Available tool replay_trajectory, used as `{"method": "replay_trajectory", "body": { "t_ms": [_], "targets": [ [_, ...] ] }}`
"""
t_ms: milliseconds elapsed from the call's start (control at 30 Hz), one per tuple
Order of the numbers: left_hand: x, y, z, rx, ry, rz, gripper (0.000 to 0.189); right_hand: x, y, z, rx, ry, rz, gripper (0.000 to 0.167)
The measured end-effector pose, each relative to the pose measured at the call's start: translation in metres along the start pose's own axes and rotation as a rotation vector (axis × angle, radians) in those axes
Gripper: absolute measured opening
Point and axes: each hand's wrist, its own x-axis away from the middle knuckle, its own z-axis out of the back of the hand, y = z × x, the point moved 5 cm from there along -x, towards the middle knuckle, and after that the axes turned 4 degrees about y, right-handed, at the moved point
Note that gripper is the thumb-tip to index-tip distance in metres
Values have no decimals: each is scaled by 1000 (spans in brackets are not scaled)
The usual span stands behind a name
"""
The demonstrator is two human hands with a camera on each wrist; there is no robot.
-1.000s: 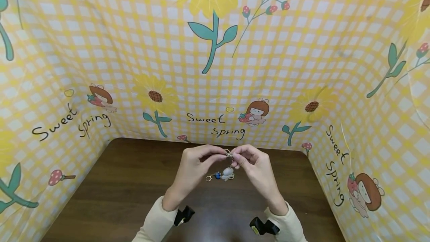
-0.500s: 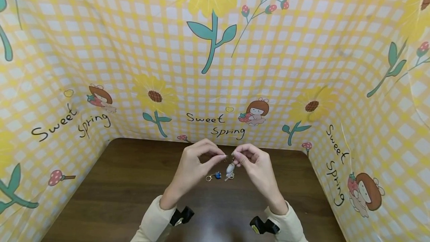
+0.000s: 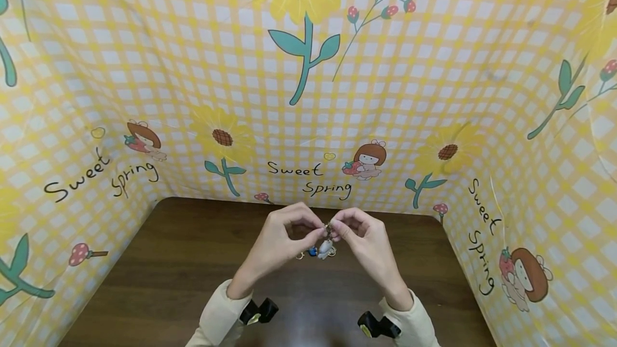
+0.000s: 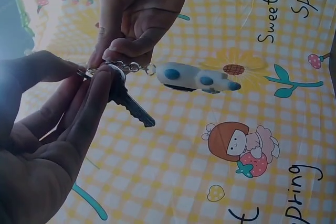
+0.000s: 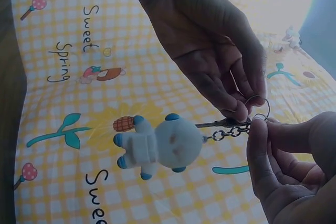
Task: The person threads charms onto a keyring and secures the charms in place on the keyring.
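Note:
My left hand (image 3: 283, 234) pinches a metal key (image 4: 128, 102) by its head, close against a thin key ring (image 5: 269, 107). Fingertip to fingertip with it, my right hand (image 3: 363, 235) pinches the keychain where its short chain (image 5: 231, 131) meets the ring. From that chain hangs a white toy figure (image 5: 178, 144) with blue ears, hands and feet. Fingers of both hands partly cover the ring, so whether the key is threaded on it I cannot tell. On the tabletop beyond my left hand lies a small blue charm (image 3: 313, 251) with a gold-coloured clasp (image 3: 300, 255), partly hidden.
A dark wooden table (image 3: 159, 283) lies below the hands. Yellow checked cloth (image 3: 308, 122) with printed flowers and lettering rises at its back and both sides. Black camera mounts (image 3: 260, 311) sit at both wrists.
Half a second ago the left fingertips stood slightly apart from the right ones; now they meet at the ring. The left hand covers more of the blue charm. The right hand has barely moved.

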Motion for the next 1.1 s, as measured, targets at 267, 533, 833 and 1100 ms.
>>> {"method": "replay_trajectory", "body": {
  "t_ms": [267,533,833,1100],
  "targets": [
    [0,0,-1,-11,-15,-8,12,1,1,-1,6,3,17,7],
    [0,-2,0,-119,25,-21,13,-2,0,3,45,46,27,8],
    [0,1,-2,-222,1,-146,17,-3,0,5,33,54,21,9],
    [0,6,-3,-276,-47,-277,18,-3,-1,3,39,57,-5,7]
  ]
}}
